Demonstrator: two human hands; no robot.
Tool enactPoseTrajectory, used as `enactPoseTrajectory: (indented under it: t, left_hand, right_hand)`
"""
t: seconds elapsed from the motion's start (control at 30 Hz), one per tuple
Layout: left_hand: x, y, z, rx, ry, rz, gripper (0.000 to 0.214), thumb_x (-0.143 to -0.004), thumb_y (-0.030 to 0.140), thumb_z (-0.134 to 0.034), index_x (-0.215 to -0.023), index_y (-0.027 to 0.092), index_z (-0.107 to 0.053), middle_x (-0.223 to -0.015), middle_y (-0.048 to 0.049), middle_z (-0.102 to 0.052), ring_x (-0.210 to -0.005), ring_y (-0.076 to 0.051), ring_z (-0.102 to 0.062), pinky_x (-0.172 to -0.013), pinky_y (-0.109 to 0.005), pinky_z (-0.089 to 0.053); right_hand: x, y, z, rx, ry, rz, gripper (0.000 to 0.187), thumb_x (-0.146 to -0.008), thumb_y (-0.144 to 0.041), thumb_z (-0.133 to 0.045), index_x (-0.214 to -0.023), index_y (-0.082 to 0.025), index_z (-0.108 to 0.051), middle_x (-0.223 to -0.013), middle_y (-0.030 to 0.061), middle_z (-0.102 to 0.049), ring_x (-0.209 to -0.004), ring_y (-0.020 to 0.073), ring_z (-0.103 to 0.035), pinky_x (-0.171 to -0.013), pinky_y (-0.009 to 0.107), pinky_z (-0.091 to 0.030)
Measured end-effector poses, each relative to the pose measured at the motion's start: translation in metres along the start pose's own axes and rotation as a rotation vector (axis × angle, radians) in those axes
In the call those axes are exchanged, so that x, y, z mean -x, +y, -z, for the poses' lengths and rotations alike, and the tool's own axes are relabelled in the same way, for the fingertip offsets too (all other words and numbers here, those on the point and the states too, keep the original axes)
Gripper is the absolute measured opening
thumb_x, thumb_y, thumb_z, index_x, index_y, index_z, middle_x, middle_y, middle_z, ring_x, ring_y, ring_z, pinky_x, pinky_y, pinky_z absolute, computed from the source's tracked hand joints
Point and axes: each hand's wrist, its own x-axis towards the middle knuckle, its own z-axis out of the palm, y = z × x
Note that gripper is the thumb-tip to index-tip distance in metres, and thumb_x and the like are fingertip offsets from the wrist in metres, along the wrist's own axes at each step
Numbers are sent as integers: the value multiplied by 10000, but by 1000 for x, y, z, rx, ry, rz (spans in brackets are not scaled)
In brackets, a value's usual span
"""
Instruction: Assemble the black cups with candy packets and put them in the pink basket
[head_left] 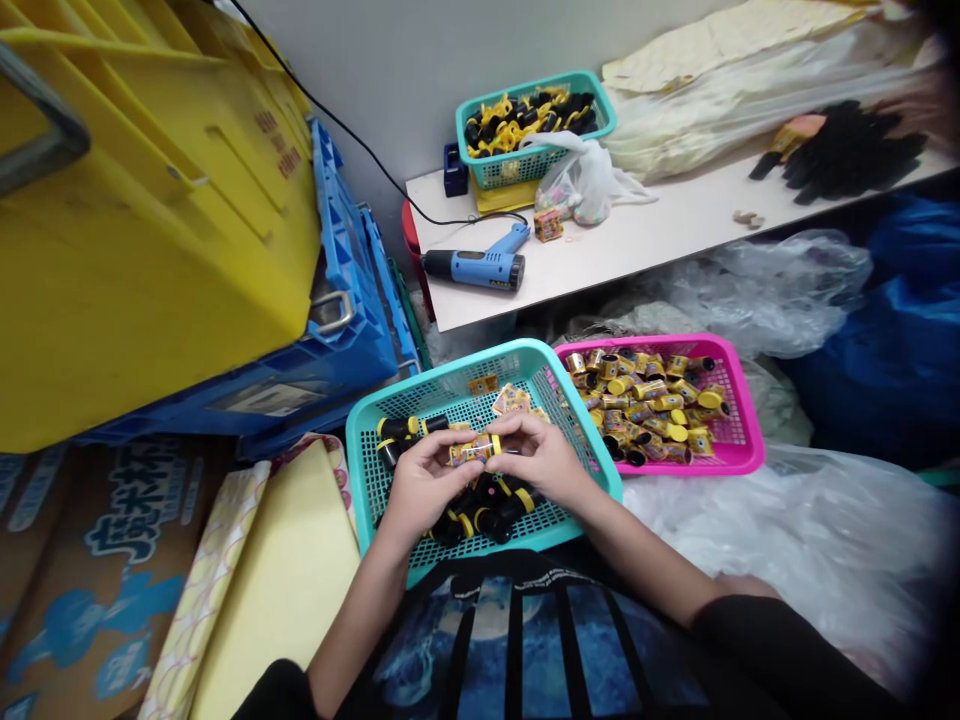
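Observation:
Between both hands is a small cylinder [474, 450] with a printed yellow label and a yellow rim. The fingers of my left hand [429, 478] close on its left end, and those of my right hand [541, 462] pinch its right end. Under them, a teal basket [600, 478] holds several black cylinders with yellow rims [491, 520], unlabelled where visible. Loose printed labels [511, 400] lie at its far side. To the right, a pink basket [739, 400] is full of labelled cylinders [645, 400].
A blue heat gun [476, 268] lies on the white table [622, 235]. Behind it stands another teal basket [536, 165] of black and yellow parts, with a white plastic bag [585, 180] beside it. Yellow [150, 230] and blue crates [352, 310] are stacked at left.

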Motion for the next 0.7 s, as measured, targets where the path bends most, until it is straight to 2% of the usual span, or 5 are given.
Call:
enactPoseTrajectory:
  t: [0.17,0.3,0.47,0.57,0.7]
  left_hand:
    - [2,-2,-6,3,-7,8,265,-637,213,-792,-899,222,-749,-938,-46,-759,-883,-210,-699,-797,-337,-567]
    - [1,1,-10,-33,-23,2,274,-610,195,-800,-881,200,-761,-941,-60,-764,-926,-230,-691,-833,-355,-554]
    - [0,5,-15,-44,-36,7,262,-604,196,-806,-863,206,-762,-894,-45,-760,-866,-212,-686,-779,-328,-551]
    - [1,2,-16,-47,-81,29,262,-617,231,-810,-868,194,-747,-870,-45,-740,-815,-200,-668,-728,-312,-545]
    - [6,-4,-17,18,-156,56,293,-742,326,-736,-1005,217,-664,-1004,-34,-662,-738,-137,-615,-673,-271,-529]
  right_hand:
    - [6,5,-11,-345,-123,-189,442,-763,-550,-674,-1058,-224,-632,-1117,75,-625,-976,189,-604,-854,330,-471]
    - [9,13,-18,-497,-137,-204,446,-754,-538,-699,-1072,-232,-633,-1034,54,-647,-922,172,-596,-817,293,-452]
    - [6,16,-17,-472,-83,-153,404,-683,-507,-774,-961,-242,-649,-960,21,-640,-849,154,-578,-767,269,-447]
    - [6,16,-9,-460,-129,-183,387,-672,-496,-783,-921,-238,-635,-925,16,-638,-813,150,-582,-743,271,-456]
    - [11,8,4,-246,-194,-49,470,-829,-585,-563,-1154,-248,-591,-1097,68,-623,-948,206,-600,-808,350,-483]
